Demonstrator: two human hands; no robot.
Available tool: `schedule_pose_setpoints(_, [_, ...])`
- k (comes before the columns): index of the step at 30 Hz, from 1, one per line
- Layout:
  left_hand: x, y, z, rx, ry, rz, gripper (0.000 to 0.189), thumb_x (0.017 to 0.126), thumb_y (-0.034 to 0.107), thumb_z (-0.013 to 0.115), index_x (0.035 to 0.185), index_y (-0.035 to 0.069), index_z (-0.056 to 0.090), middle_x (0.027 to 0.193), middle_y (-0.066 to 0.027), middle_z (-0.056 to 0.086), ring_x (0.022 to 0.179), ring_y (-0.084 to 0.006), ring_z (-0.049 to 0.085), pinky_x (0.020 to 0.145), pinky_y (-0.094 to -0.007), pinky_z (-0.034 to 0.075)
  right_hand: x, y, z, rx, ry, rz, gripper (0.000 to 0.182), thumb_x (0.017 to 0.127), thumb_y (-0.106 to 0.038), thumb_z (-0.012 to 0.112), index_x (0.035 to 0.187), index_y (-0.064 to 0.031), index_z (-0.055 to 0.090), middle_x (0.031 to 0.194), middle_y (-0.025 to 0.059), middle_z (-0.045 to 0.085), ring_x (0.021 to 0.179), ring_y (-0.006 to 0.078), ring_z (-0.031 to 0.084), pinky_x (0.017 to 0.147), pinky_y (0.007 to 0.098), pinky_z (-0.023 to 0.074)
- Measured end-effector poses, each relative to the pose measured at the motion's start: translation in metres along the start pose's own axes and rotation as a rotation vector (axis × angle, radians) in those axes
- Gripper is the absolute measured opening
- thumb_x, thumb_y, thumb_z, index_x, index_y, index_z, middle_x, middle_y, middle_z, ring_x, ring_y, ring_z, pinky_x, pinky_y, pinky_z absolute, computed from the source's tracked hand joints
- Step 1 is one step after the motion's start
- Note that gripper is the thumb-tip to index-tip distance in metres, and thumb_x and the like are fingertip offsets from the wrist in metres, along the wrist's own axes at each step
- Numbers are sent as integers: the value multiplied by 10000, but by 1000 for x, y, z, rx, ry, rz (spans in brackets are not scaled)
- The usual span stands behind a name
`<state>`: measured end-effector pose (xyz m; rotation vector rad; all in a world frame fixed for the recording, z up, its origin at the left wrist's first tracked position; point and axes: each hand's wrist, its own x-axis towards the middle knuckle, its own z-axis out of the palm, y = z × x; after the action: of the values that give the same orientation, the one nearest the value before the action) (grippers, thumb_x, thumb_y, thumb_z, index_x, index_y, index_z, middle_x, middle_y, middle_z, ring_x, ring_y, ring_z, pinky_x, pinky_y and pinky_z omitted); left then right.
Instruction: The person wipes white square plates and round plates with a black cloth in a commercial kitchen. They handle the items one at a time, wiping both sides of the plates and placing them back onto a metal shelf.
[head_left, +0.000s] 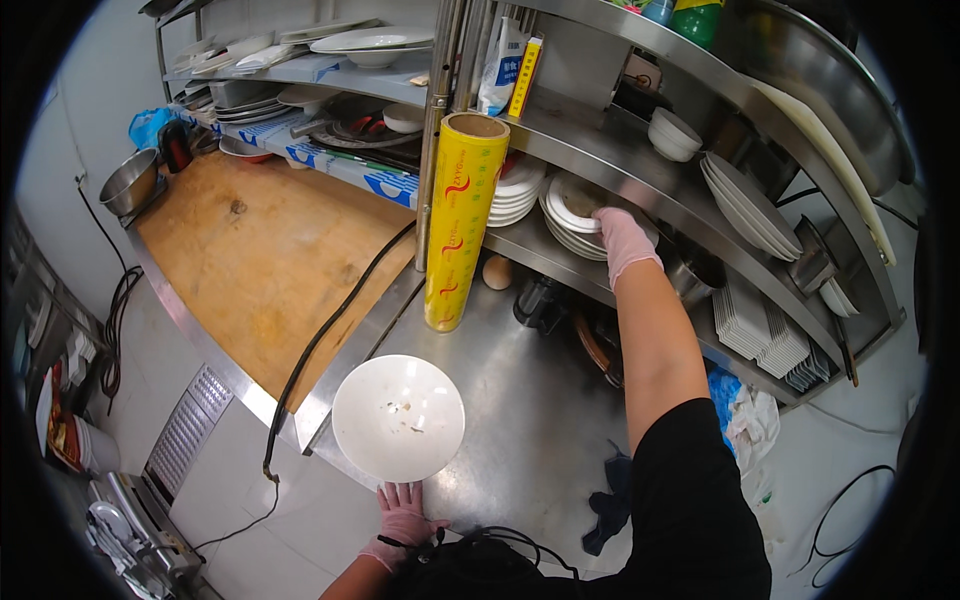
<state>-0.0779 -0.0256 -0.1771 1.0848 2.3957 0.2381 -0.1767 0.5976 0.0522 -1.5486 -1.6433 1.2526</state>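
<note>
My right hand (628, 241), in a pink glove, reaches onto the shelf under the upper steel deck. Its fingers are at the rim of a white plate (576, 201) that lies on a stack of plates; how firmly they hold it cannot be told. My left hand (403, 521), also gloved in pink, lies at the front edge of the steel counter (495, 480) with fingers spread, just below a white bowl (399, 420). A few small food scraps are in the bowl. A tall yellow roll of plastic wrap (461, 232) stands upright between the bowl and the shelves.
A wooden board (255, 240) covers the left counter, with a black hose (330, 322) across its edge. On the steel counter are an egg (497, 271), a black container (538, 304) and a dark cloth (609, 502). Steel shelves (675, 191) with bowls and plates curve to the right.
</note>
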Motion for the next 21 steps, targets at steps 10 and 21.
schedule_pose_setpoints(10, [-3, -1, -1, 27, 24, 17, 1146, 662, 723, 573, 1453, 45, 96, 1490, -215, 118, 1369, -458, 28, 1085, -591, 35, -69, -13, -8, 157, 76, 9, 191, 770, -254, 645, 736, -85, 562, 653, 52, 523, 492, 165, 453, 468, 338, 370])
schedule_pose_setpoints(21, [-4, 3, -9, 102, 14, 13, 1163, 674, 721, 574, 1457, 41, 49, 1492, -227, 82, 1373, -449, 24, 1087, -583, 59, -156, 8, -43, 623, -83, -69, 193, 790, -143, 614, 946, -34, 582, 861, 58, 633, 750, 166, 617, 687, 274, 490])
